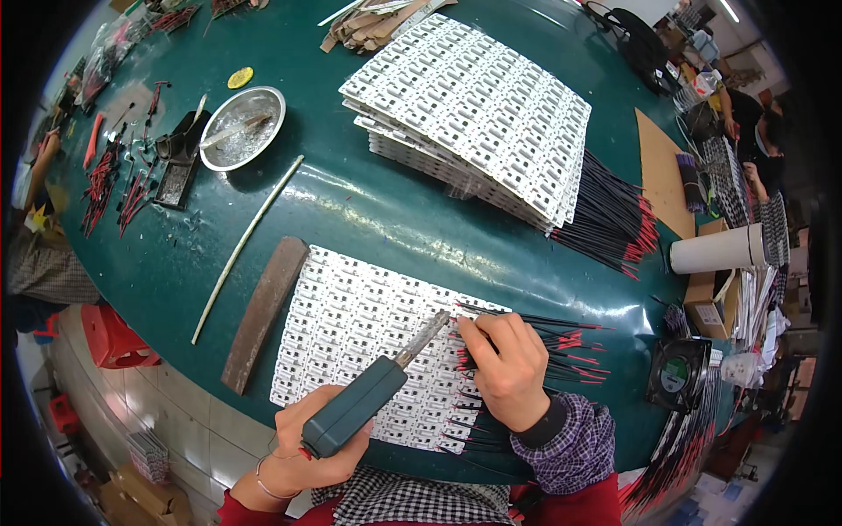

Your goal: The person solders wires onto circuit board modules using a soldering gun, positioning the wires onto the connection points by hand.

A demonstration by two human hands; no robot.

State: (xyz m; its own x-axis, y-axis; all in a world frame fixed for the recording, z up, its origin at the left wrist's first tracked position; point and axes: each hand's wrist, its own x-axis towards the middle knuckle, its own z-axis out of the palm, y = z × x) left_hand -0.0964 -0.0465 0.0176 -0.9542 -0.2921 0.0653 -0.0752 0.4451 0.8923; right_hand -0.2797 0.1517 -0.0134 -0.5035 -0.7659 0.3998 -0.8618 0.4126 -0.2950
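Observation:
My left hand (303,434) is closed around the dark green handle of a soldering iron (360,405). Its metal tip points up and right, at the right edge of a white circuit board panel (351,324) lying on the table. My right hand (509,364) pinches a thin wire at that edge, close to the iron's tip; the fingers mostly hide the wire. Several black wires with red ends (570,355) stick out from the panel's right edge, some passing under my right hand. A brown bar (267,311) lies along the panel's left edge.
Beyond the panel stands a tall stack of similar panels (474,105), with a bundle of black and red wires (605,215) beside it. At left are a metal bowl (263,123), a thin pale stick (246,254) and loose wires (105,184). A black fan (678,375) sits at right.

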